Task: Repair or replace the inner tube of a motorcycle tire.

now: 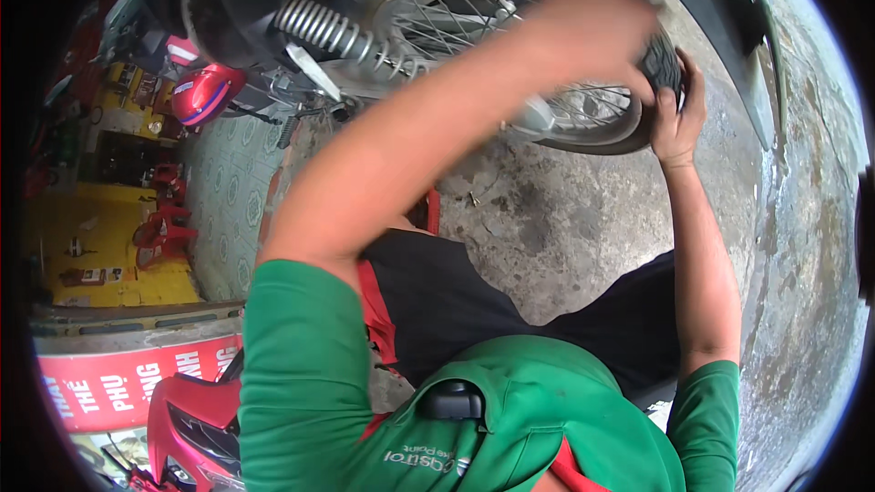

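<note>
Clearly both hands gripping black tyre [663, 62] of motorcycle rear wheel [510, 36], wheel standing upright over concrete floor [565, 219]. Left hand [592, 18] pressing down over tyre tread, blurred, finger state impossible telling. Right hand [679, 114] cupping tyre's lower edge beside rim, fingers curling onto rubber, seemingly bracing it. Coil spring [333, 32] sitting left of wheel; red helmet [202, 96] lying further left.

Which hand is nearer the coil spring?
Left. The left hand grips the tyre on the side toward the coil spring; the right hand holds its far side.
</note>
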### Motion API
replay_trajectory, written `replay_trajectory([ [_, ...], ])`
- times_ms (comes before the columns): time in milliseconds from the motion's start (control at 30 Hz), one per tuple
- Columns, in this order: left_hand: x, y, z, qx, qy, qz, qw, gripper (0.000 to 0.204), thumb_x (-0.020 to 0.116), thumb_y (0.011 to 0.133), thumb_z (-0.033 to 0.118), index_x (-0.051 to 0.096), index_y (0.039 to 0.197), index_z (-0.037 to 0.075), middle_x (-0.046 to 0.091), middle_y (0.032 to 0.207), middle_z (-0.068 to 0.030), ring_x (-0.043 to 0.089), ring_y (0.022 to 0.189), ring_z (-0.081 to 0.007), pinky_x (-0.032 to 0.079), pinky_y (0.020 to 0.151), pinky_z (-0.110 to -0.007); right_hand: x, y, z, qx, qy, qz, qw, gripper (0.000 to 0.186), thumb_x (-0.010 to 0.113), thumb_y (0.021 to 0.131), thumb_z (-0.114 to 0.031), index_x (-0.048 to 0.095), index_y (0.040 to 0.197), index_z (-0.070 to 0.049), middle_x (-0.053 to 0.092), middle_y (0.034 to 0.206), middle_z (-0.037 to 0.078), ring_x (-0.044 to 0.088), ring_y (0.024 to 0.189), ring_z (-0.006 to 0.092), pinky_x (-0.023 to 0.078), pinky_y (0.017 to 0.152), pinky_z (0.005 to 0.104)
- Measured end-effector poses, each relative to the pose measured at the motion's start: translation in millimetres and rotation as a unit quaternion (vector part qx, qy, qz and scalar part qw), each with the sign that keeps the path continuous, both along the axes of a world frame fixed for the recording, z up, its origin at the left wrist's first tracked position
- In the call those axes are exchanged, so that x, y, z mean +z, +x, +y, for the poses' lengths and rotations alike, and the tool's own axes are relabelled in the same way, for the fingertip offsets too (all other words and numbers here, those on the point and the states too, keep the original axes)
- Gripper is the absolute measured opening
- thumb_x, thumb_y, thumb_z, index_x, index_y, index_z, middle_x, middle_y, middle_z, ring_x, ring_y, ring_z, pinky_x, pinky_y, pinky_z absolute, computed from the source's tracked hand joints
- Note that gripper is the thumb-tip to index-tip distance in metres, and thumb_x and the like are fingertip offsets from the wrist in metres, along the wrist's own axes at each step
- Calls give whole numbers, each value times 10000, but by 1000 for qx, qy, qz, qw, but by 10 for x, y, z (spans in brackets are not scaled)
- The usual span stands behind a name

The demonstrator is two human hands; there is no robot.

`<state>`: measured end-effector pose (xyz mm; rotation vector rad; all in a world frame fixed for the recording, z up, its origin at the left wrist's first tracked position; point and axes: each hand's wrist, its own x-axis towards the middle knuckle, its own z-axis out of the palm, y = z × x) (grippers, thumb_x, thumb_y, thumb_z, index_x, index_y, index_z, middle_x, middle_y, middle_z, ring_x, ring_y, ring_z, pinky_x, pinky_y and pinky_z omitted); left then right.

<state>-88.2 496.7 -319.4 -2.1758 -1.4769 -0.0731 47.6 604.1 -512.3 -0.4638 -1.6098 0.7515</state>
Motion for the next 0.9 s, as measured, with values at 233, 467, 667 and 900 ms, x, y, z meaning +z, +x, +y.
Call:
replay_trajectory([
  [233, 566, -808, -111, 49, 16, -24, 998, 886, 850, 538, 712, 704, 1012, -22, 717, 1017, -211, 703, 961, -386, 553, 881, -477, 400, -126, -138, -95, -51, -131, 985, 773, 871, 766, -530, 640, 1279, 1, 743, 1051, 168, 726, 1003, 279, 546, 911, 378],
  [467, 493, -621, 31, 75, 21, 11, 997, 876, 851, 526, 730, 707, 904, -46, 712, 937, -236, 709, 925, -389, 558, 872, -454, 93, -73, 20, -37, -64, -100, 992, 738, 904, 728, -528, 678, 1207, -13, 761, 990, 122, 726, 916, 198, 559, 845, 341],
  [667, 642, -447, -4, 126, -25, 40, 991, 836, 859, 586, 673, 705, 963, -57, 720, 959, -243, 713, 898, -378, 559, 859, -453, 275, 11, 3, 0, -120, -139, 983, 759, 908, 718, -533, 675, 1203, 2, 759, 988, 136, 726, 900, 207, 558, 849, 341],
  [900, 40, -903, 281, 66, -70, -131, 987, 506, 828, 707, 551, 753, 862, 75, 725, 831, -88, 700, 850, -299, 548, 800, -458, 254, -8, -88, -19, -88, -172, 981, 649, 884, 796, -413, 657, 1242, 0, 745, 1058, 139, 684, 965, 184, 526, 882, 325],
])
